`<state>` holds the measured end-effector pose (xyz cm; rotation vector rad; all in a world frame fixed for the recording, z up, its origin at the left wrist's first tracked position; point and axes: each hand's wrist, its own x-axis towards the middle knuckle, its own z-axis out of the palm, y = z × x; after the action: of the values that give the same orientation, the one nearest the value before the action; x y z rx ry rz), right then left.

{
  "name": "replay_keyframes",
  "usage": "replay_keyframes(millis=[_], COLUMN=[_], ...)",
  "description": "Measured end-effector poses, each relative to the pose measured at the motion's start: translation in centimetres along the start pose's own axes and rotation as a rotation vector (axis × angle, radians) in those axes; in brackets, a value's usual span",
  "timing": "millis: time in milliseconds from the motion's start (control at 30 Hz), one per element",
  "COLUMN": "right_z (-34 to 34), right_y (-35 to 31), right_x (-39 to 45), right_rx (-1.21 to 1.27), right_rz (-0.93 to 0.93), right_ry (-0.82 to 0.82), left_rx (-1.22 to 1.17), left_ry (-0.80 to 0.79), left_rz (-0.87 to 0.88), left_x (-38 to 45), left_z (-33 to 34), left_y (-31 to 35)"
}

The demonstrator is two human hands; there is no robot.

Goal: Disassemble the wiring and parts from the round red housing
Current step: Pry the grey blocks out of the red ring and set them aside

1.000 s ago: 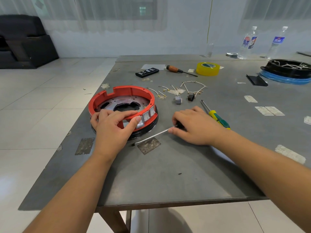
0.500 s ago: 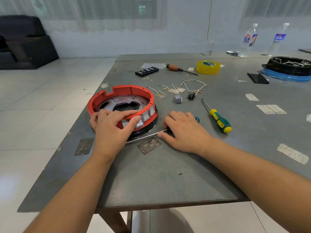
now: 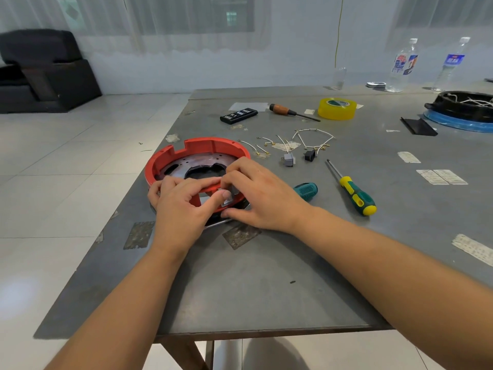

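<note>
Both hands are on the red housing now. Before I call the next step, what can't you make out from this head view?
Head view only:
- Near wall of the red housing and its switches: covered by the left hand and right hand.
- Whether the right hand's fingers pinch a switch: hidden by the hand's back.
- Teal-handled screwdriver: shaft mostly under the right hand.
- Removed wires: terminals too small to read.

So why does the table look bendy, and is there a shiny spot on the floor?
Head view: the wide-angle lens bows the table edges and stretches both forearms near the bottom corners; a soft pale glare patch sits on the floor tiles at lower left; the bottles far back look slightly soft, while the red housing and both hands look sharp.
</note>
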<state>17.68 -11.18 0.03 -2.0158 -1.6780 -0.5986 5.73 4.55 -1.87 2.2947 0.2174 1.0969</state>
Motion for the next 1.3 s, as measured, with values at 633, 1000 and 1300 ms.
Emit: replay_keyframes(millis=[633,1000,1300], right_z=[-0.2,-3.0,-2.5], right_y=[0.2,6.0,12.1], right_x=[-1.7,-1.4,3.5], right_rx=[0.144,0.256,0.039], right_rz=[0.064,0.611,0.710], right_ry=[0.184,0.273,-0.170], left_rx=[-0.058,-0.027,-0.013], left_ry=[0.016,0.023,0.039], left_rz=[-0.071,-0.085,-0.039], left_x=[-0.1,0.1,0.0], left_z=[0.4,0.7,0.7], left_y=[0.2,-0.9,-0.9])
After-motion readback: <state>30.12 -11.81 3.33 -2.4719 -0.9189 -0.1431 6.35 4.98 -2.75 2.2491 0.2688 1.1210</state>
